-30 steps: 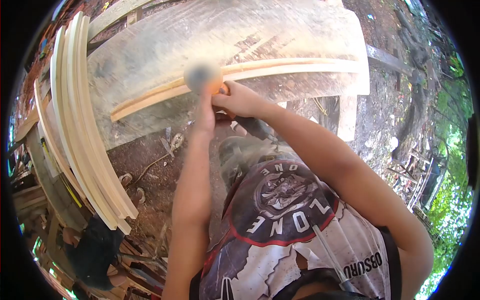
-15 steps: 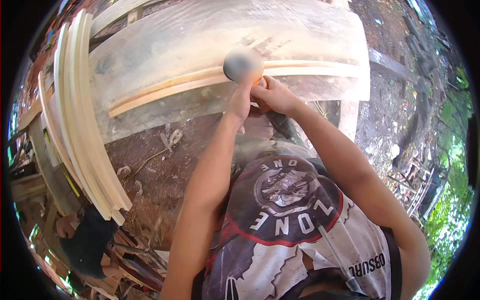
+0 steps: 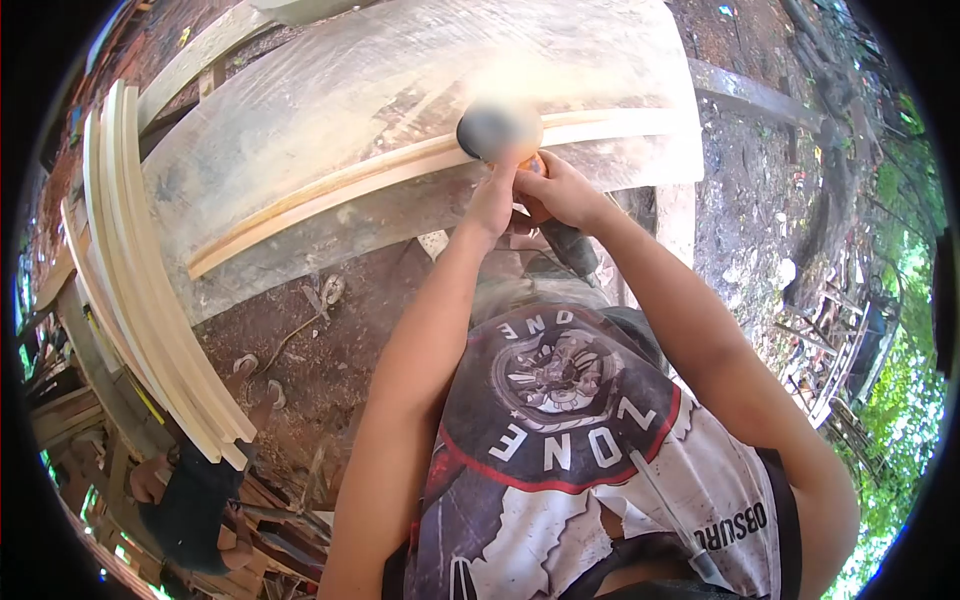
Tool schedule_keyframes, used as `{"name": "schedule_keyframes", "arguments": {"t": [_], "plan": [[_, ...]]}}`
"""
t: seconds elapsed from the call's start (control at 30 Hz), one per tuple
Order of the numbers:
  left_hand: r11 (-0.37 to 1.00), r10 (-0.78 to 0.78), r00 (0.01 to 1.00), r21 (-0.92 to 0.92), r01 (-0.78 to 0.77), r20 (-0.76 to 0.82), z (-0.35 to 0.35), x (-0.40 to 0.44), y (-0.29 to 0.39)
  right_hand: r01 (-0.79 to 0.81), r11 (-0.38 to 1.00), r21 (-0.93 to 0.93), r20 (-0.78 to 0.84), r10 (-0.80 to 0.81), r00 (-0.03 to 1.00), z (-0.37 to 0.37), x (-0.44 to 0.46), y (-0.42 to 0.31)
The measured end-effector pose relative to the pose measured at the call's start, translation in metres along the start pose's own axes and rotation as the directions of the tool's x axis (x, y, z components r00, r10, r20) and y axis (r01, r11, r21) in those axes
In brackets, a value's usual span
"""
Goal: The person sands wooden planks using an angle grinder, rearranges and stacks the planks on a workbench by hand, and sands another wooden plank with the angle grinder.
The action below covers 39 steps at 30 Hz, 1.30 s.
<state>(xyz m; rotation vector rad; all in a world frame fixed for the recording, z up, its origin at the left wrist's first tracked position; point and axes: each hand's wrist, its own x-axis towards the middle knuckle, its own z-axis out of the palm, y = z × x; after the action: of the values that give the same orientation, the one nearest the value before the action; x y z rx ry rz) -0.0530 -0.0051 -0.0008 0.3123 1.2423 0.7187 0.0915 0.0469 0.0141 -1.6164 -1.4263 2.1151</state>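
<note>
Fingers: wrapped round the body of an orange-and-black handheld power tool (image 3: 566,243); those of the left hand (image 3: 490,202) close near its blurred round head, those of the right hand (image 3: 572,196) round the orange part. I cannot tell where every fingertip sits.
Power tool: over the near half of the broad grey dust-coated tabletop (image 3: 350,80), its dark rear end pointing back past the near edge towards the wearer.
Pale wood: a long, narrow, cream-coloured wooden workpiece (image 3: 330,185) lies lengthwise on the tabletop – one piece or two side by side, I cannot tell – and passes under the round head.
Feel: the tool looks solid and fairly weighty, best held by its body, clear of the round head. The wood seems light and stiff across, perhaps whippy along its length; dust may make it slippery, so lift it near both ends.
Stack: long pale wooden planks (image 3: 150,280) at the tabletop's left.
Co-worker: a person in dark clothing (image 3: 195,510), beyond the tabletop's near left corner.
</note>
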Motion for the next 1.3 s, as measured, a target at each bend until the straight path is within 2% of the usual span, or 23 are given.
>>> {"name": "schedule_keyframes", "arguments": {"t": [0.13, 0.23, 0.33, 0.4, 0.47, 0.57, 0.6, 0.7, 0.77, 0.8, 0.83, 0.87, 0.93, 0.97, 1.0, 1.07, 1.1, 1.13, 1.2, 1.23, 1.3], "plan": [[1.000, 0.020, 1.000, 0.014, -0.020, 0.011, 0.033, 0.016, -0.003, -0.011, 0.999, 0.046, -0.001, 0.011, 1.000, -0.033, -0.012, 0.002], [0.998, -0.053, 0.996, 0.036, 0.050, 0.073, 0.061, 0.033, -0.001, -0.019, 0.998, 0.066, -0.061, 0.023, 0.998, -0.062, -0.015, 0.017], [0.998, -0.045, 0.995, 0.053, 0.041, 0.089, 0.089, 0.047, -0.002, -0.022, 0.991, 0.133, -0.069, 0.032, 0.997, -0.094, -0.021, 0.029], [0.998, 0.010, 0.989, 0.055, -0.018, 0.144, 0.109, 0.061, -0.004, -0.026, 0.992, 0.121, -0.099, 0.039, 0.994, -0.115, -0.025, 0.035], [0.996, -0.045, 0.989, 0.088, 0.033, 0.141, 0.129, 0.069, -0.003, -0.032, 0.994, 0.107, -0.127, 0.045, 0.991, -0.138, -0.031, 0.043], [0.986, -0.039, 0.985, 0.167, 0.011, 0.167, 0.161, 0.087, -0.003, -0.021, 0.952, 0.305, -0.132, 0.064, 0.989, -0.161, -0.048, 0.042], [0.985, -0.039, 0.985, 0.171, 0.010, 0.167, 0.171, 0.094, -0.002, -0.019, 0.951, 0.308, -0.133, 0.062, 0.989, -0.168, -0.049, 0.048], [0.942, -0.107, 0.967, 0.336, 0.024, 0.231, 0.194, 0.112, 0.001, 0.031, 0.928, 0.370, -0.242, 0.064, 0.968, -0.193, -0.054, 0.069], [0.936, -0.107, 0.968, 0.351, 0.021, 0.228, 0.201, 0.118, 0.001, 0.017, 0.910, 0.413, -0.205, 0.075, 0.976, -0.203, -0.058, 0.073], [0.924, -0.124, 0.965, 0.382, 0.027, 0.231, 0.198, 0.119, 0.002, -0.001, 0.892, 0.452, -0.171, 0.088, 0.981, -0.200, -0.056, 0.072], [0.930, -0.078, 0.975, 0.369, -0.005, 0.209, 0.193, 0.118, 0.002, 0.041, 0.887, 0.459, -0.229, 0.074, 0.970, -0.189, -0.055, 0.070], [0.929, -0.079, 0.979, 0.370, 0.004, 0.187, 0.179, 0.114, 0.000, 0.035, 0.885, 0.465, -0.209, 0.071, 0.975, -0.179, -0.050, 0.073], [0.960, -0.072, 0.986, 0.280, 0.028, 0.150, 0.158, 0.090, 0.014, 0.049, 0.910, 0.411, -0.193, 0.035, 0.981, -0.156, -0.041, 0.071], [0.979, -0.037, 0.996, 0.203, 0.019, 0.084, 0.142, 0.073, 0.020, 0.001, 0.943, 0.332, -0.161, 0.056, 0.985, -0.142, -0.040, 0.064], [0.979, -0.033, 0.997, 0.201, 0.018, 0.071, 0.123, 0.065, 0.014, 0.001, 0.944, 0.331, -0.149, 0.051, 0.988, -0.120, -0.040, 0.053], [0.992, 0.045, 0.999, 0.121, -0.043, -0.012, 0.081, 0.054, 0.000, 0.054, 0.992, 0.117, -0.201, -0.029, 0.979, -0.074, -0.037, 0.032], [0.997, 0.043, 0.998, 0.066, -0.040, -0.041, 0.063, 0.037, 0.001, 0.108, 0.961, 0.255, -0.165, -0.067, 0.984, -0.051, -0.032, 0.034], [0.997, 0.058, 0.997, 0.062, -0.054, -0.048, 0.043, 0.022, 0.002, 0.023, 0.973, 0.228, -0.084, -0.004, 0.996, -0.031, -0.035, 0.021], [0.990, 0.047, 0.996, -0.126, -0.056, -0.077, 0.006, -0.006, -0.002, 0.044, 0.999, -0.017, -0.166, -0.046, 0.985, 0.010, -0.019, 0.023], [0.985, 0.100, 0.990, -0.132, -0.113, -0.102, -0.014, -0.014, -0.007, 0.054, 0.998, -0.030, -0.156, -0.058, 0.986, 0.032, -0.015, 0.015], [0.976, 0.109, 0.984, -0.170, -0.133, -0.140, -0.054, -0.032, -0.013, 0.014, 0.997, -0.076, -0.100, -0.022, 0.995, 0.075, -0.009, -0.001]]}}
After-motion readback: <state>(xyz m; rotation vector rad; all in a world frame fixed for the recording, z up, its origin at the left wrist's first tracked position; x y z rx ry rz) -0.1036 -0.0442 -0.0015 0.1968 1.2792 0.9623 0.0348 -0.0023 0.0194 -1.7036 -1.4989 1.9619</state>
